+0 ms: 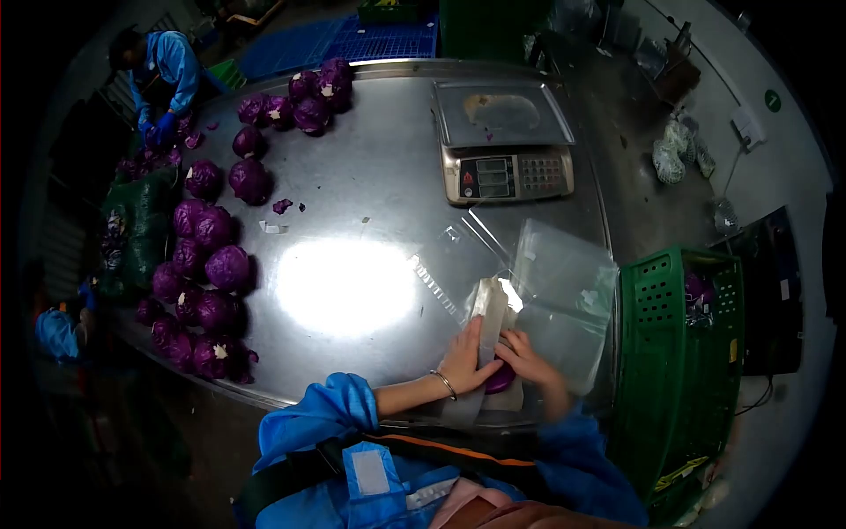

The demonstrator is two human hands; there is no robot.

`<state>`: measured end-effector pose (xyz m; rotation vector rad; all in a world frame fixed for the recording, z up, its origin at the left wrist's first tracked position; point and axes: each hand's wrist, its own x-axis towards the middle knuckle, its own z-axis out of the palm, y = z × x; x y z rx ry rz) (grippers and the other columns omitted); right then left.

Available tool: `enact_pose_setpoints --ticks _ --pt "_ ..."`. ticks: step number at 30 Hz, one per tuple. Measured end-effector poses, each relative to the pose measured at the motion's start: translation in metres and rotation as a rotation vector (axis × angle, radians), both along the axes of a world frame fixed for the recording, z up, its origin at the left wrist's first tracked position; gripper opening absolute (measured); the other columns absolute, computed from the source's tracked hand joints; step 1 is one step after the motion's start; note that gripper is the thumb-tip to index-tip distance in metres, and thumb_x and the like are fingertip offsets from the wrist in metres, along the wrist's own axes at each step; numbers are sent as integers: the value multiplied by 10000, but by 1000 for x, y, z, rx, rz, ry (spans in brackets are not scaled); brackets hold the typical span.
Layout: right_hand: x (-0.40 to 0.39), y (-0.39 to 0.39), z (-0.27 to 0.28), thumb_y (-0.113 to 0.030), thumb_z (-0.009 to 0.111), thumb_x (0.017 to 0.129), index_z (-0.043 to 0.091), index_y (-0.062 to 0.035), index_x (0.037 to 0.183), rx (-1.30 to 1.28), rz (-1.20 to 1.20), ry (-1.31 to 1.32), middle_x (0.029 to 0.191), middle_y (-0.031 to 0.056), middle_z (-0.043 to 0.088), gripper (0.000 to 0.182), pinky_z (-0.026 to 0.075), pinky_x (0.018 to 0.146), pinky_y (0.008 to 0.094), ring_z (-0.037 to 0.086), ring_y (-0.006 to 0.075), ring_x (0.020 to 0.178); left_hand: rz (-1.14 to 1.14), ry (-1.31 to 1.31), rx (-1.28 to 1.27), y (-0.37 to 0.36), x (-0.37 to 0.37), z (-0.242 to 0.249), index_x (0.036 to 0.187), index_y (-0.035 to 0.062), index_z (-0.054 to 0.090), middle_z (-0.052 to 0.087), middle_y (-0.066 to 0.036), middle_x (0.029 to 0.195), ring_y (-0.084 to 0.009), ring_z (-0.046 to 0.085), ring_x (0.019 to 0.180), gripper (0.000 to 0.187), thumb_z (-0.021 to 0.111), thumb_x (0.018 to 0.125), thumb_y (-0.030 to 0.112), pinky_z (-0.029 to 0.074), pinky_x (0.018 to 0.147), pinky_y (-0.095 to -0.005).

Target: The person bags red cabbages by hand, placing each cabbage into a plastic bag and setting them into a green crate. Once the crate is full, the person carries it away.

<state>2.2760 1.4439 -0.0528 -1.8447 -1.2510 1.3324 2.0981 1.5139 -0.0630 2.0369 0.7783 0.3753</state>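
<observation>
My left hand [462, 357] lies along the side of a long pale wrapper [491, 301], its fingers against it and its thumb reaching across. From the other side my right hand [529, 361] grips the same wrapper with bent fingers. Below both hands shows a smooth, bright purple thing [500, 379], mostly covered; its kind cannot be made out. To the right of the wrapper, flat clear plastic bags [564, 282] are spread on the steel table [344, 194].
A weighing scale [508, 163] stands at the table's back right. Several red cabbages [227, 267] line the left side near a green mesh sack [132, 234]. A green crate [656, 353] stands right. One co-worker [172, 70] handles cabbage far left; another person [60, 333] is lower left.
</observation>
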Motion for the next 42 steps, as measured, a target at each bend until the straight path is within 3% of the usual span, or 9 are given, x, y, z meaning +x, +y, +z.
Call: enact_pose_setpoints --ticks 6,8,11,15,18,25,34,39,42 --pt "-25 33 -22 -369 659 782 521 -29 1194 344 3 -212 1273 270 399 553 365 978 379 424 363 1163 -10 283 163 -10 -12 -2 1391 -33 148 259 -289 1376 -432 321 1228 800 554 845 389 264 1029 -483" --pt "-19 45 -60 -329 659 786 510 -10 1195 308 -236 94 1223 246 462 540 400 928 368 493 335 1082 -26 332 147 -11 -14 19 1386 -13 213 281 -267 1379 -416 313 1240 718 527 864 367 265 1031 -486" --pt "-13 35 -72 -213 602 844 550 15 1125 314 -304 10 1031 107 610 365 463 798 314 577 188 905 -204 -31 296 4 -37 -27 1315 9 375 382 -224 1332 -372 398 1194 519 498 888 277 344 991 -453" --pt "-33 22 -33 -220 572 861 631 20 960 284 -366 -93 930 156 620 266 467 746 336 603 234 837 -174 56 392 124 -37 -25 1143 14 520 558 -147 1144 -314 557 1015 311 496 856 132 462 863 -369" --pt "-41 15 -24 -238 559 869 640 24 940 255 -353 -203 845 194 624 284 472 695 355 624 274 766 -619 134 694 210 -8 -63 1199 110 495 443 -85 1295 -270 387 1232 425 585 820 280 340 975 -415" --pt "-69 -2 5 -186 572 864 640 4 967 276 -438 -231 852 190 635 227 476 680 355 630 307 770 -124 19 464 189 3 -99 844 90 635 582 -136 766 -321 553 767 218 625 771 296 442 682 -403" --pt "-92 22 2 -195 573 843 631 -18 904 352 -404 -355 788 198 596 196 455 664 401 574 364 742 282 -267 336 143 -5 -39 838 59 627 597 -121 789 -311 565 751 97 603 805 147 452 670 -386" --pt "-107 52 -23 -187 552 851 617 -13 892 553 -418 -429 916 203 580 190 443 746 415 538 393 852 100 -325 426 89 -15 -17 853 52 603 588 -115 782 -295 564 704 88 628 798 117 451 618 -361" --pt "-95 32 -32 -100 566 833 500 -29 1165 344 -829 200 1103 182 541 346 466 717 345 572 281 865 249 -335 301 71 -37 -17 863 52 603 589 -116 785 -289 560 694 85 634 788 77 444 618 -363"
